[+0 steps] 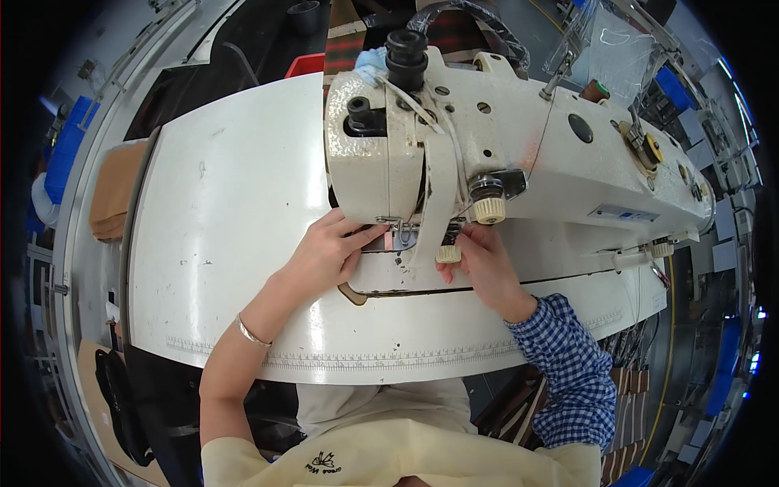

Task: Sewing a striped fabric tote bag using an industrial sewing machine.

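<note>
A white sewing machine (pixel 519 138) stands on the white work table (pixel 219 178). My left hand (pixel 333 252) lies left of the needle area, its index finger stretched to the presser foot (pixel 399 228) beside a small pink piece (pixel 388 241); the other fingers are loosely bent. My right hand (pixel 479 256) is curled just right of the needle area, behind and beside a ridged cream knob (pixel 449 253). Its fingertips are partly hidden, so what they grip is unclear.
Brown folded material (pixel 118 191) lies left of the table. Behind are a red bin (pixel 302 66), a dark cup (pixel 304 16) and plaid fabric (pixel 345 36). Striped material (pixel 629 398) is below at right. Part of another person (pixel 42 199) shows at far left.
</note>
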Demonstrator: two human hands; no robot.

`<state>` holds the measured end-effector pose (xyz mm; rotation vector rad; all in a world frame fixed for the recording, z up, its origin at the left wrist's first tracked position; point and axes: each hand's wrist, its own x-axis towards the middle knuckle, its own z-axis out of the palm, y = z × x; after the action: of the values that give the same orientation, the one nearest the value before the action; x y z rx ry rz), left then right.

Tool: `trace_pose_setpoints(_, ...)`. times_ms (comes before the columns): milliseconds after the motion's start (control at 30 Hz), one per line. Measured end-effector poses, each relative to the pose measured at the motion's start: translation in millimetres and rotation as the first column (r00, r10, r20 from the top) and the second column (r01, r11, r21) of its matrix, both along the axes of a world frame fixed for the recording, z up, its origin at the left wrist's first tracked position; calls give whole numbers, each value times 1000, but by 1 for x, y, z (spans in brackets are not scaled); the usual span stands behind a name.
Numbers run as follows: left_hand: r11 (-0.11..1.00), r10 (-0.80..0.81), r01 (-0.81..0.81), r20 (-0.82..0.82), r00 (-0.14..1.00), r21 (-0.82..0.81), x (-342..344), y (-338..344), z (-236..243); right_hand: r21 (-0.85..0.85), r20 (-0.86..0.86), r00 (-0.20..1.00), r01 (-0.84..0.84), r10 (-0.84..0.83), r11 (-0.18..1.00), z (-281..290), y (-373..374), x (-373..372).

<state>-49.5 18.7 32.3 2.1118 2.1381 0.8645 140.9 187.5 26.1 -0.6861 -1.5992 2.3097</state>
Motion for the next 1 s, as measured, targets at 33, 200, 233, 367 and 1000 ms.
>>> trace_pose_setpoints(33, 1000, -11, 11, -3, 1000, 9, -1, 1, -2, 12, -3, 1000, -7, 7, 1000, -1, 0, -1)
trace_pose_setpoints(200, 994, -55, 56, -15, 998, 92, -2, 5, -8, -102, -46, 999, 11, -16, 995, -11, 2, -2)
trace_pose_setpoints(233, 994, -53, 55, -15, 998, 99, -1, 6, -10, -95, -45, 999, 9, -14, 995, -9, 2, -2)
trace_pose_setpoints(367, 994, -61, 60, 1, 998, 87, 1, 9, -10, -161, -84, 995, 33, -47, 986, -3, 3, -1)
trace_pose_setpoints(1000, 993, -112, 107, -106, 988, -50, -29, 31, -9, 964, -263, 927, 263, -268, -35, 2, 12, 18)
